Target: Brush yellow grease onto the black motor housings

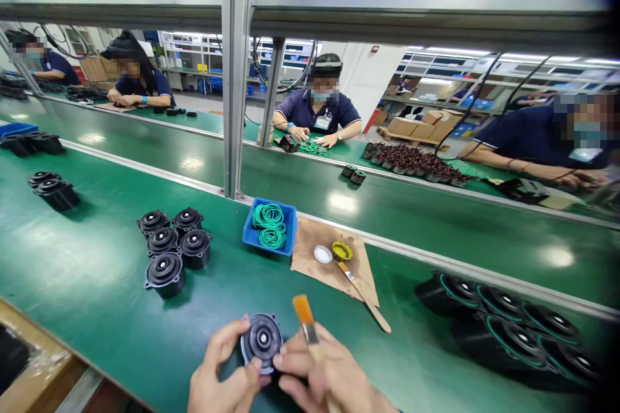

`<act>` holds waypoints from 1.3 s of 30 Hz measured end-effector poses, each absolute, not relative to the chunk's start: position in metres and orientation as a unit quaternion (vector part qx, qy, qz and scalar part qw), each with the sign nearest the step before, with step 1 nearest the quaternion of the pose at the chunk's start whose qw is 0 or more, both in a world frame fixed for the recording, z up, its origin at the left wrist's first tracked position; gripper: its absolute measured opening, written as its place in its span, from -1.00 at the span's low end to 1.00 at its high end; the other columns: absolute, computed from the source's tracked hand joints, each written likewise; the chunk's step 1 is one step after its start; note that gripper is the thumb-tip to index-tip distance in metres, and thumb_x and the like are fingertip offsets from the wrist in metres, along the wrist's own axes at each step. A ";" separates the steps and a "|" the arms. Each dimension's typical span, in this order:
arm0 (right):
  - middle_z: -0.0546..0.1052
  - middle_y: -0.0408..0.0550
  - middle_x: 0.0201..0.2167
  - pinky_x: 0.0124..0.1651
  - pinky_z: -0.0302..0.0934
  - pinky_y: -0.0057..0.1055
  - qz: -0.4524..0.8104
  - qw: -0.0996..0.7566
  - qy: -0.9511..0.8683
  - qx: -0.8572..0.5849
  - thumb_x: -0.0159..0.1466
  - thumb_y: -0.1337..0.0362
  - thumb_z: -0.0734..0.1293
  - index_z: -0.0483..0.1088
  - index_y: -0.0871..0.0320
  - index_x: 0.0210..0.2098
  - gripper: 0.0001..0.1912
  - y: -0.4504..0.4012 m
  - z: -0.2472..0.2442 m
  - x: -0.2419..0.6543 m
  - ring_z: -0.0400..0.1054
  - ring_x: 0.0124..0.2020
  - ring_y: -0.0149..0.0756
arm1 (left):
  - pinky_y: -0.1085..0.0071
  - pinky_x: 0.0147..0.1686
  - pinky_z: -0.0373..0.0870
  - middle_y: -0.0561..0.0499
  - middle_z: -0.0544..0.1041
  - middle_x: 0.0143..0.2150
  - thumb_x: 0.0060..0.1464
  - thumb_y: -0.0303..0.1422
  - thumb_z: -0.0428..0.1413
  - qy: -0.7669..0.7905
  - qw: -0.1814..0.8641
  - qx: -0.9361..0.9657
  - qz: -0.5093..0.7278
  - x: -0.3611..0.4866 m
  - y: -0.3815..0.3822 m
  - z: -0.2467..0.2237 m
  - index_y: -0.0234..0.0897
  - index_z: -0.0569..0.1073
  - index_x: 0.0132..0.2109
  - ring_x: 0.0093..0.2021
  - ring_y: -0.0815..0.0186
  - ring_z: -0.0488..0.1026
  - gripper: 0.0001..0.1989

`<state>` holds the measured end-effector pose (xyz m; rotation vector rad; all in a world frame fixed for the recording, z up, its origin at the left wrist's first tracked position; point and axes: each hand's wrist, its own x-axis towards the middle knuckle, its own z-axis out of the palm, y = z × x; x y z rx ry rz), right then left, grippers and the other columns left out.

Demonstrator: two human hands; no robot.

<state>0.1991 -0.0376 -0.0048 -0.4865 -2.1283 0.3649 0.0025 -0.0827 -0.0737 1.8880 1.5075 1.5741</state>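
A round black motor housing [262, 339] with a stepped top and a pale centre sits near the front of the green bench. My left hand [225, 368] is closed around its left side, thumb on the near rim. In my right hand [322, 368] is a paintbrush [303, 311] with orange bristles pointing up and a wooden handle. The fingertips of that hand also touch the housing's right side. Beyond them, a blue bin [247, 237] holds green rubber rings [271, 232]. Beside it, cardboard [310, 229] carries a yellow-rimmed pot [341, 250], a white lid [323, 254] and a second brush [365, 300].
Several black housings [165, 264] stand to the left, and others with green rings [516, 339] to the right. A metal post [236, 77] rises at the bench's back edge. Across a green belt [310, 174], co-workers [317, 106] sit handling parts.
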 end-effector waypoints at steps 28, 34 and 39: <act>0.37 -0.22 -0.77 -0.72 -0.04 -0.64 0.679 0.324 -0.500 -0.429 0.23 -0.36 0.22 0.24 0.15 -0.43 -0.36 -0.030 0.019 0.194 0.08 -0.80 -0.57 | 0.30 -0.12 0.60 -0.07 0.63 -0.09 -0.04 0.10 0.28 0.515 0.182 0.682 0.485 -0.007 -0.069 -0.050 -0.18 0.44 0.03 -0.12 0.12 0.63 -0.40; 0.36 -0.23 -0.74 -0.67 0.02 -0.62 0.638 0.349 -0.527 -0.441 0.28 -0.32 0.21 0.24 0.15 -0.40 -0.39 -0.029 0.016 0.196 0.10 -0.76 -0.55 | 0.34 -0.12 0.60 -0.05 0.63 -0.08 -0.04 0.10 0.28 0.516 0.182 0.685 0.480 -0.008 -0.070 -0.051 -0.17 0.44 0.03 -0.11 0.14 0.63 -0.40; 0.31 -0.23 -0.68 -0.58 0.09 -0.56 0.553 0.384 -0.602 -0.429 0.40 -0.18 0.15 0.31 0.18 -0.41 -0.44 -0.030 0.021 0.201 0.13 -0.68 -0.51 | 0.39 -0.06 0.58 -0.06 0.63 -0.05 -0.07 0.13 0.28 0.508 0.168 0.699 0.475 -0.011 -0.071 -0.058 -0.15 0.43 0.07 -0.05 0.15 0.63 -0.34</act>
